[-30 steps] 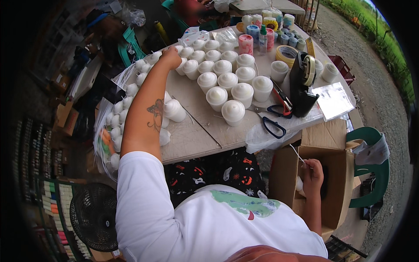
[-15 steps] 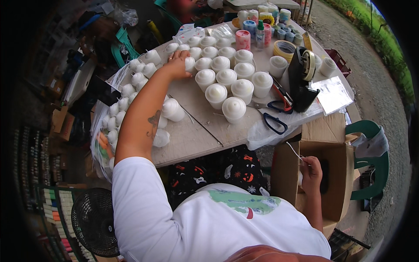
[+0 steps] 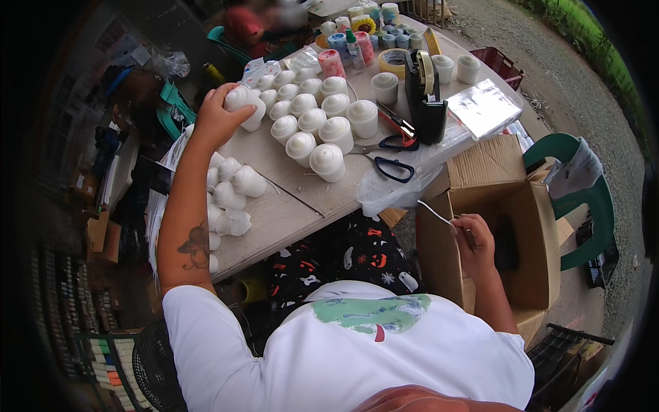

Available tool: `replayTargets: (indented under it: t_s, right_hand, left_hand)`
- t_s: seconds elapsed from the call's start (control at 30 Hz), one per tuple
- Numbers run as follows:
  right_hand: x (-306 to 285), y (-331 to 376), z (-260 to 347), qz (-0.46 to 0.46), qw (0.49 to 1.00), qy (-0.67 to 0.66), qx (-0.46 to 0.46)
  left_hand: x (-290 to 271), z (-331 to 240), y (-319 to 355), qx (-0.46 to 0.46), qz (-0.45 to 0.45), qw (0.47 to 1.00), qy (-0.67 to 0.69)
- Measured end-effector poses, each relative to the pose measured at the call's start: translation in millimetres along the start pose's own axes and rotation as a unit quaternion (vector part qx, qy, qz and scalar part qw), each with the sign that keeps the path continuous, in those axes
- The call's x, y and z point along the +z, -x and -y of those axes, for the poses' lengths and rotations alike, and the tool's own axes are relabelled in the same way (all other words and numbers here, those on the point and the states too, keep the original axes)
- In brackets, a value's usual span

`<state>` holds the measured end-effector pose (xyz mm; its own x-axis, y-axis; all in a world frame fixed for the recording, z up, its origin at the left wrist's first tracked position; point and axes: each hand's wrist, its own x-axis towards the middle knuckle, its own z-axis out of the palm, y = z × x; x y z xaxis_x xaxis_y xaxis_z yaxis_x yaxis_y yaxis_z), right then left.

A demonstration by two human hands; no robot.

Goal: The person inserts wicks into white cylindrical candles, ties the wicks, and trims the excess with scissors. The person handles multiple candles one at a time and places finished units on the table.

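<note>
Left forearm (image 3: 180,220) stretched forward (visibly tattooed), left hand (image 3: 218,113) curled, right hand (image 3: 475,242) lower, fingers (image 3: 467,222) pinched

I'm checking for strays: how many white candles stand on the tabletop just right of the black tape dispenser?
2: one white candle close beside the black tape dispenser, the other farther right. More could be hidden behind the dispenser.

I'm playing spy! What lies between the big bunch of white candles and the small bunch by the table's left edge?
In the head view, a thin dark stick lies on the tabletop between the big bunch and the small bunch.
</note>
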<state>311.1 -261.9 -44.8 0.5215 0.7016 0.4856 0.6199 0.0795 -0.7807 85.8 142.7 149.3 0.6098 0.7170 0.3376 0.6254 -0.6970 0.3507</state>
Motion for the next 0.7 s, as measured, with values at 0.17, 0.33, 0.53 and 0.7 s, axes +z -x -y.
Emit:
replayTargets:
  t_s: [0.17,0.33,0.53,0.7]
  right_hand:
    - [-4,-2,3,-0.01,1.0,-0.022,0.01]
    - [-16,-1,13,-0.014,0.999,-0.043,-0.016]
    - [-18,-2,7,0.03,0.992,-0.006,-0.122]
    - [-14,1,10,0.057,0.989,0.031,-0.129]
  left_hand:
    - [52,-77,112,-0.072,0.226,0.651,0.721]
    - [160,-109,176,-0.271,0.333,0.455,0.78]
    - [202,-115,183,-0.308,0.372,0.479,0.733]
    - [215,-112,186,-0.325,0.364,0.483,0.727]
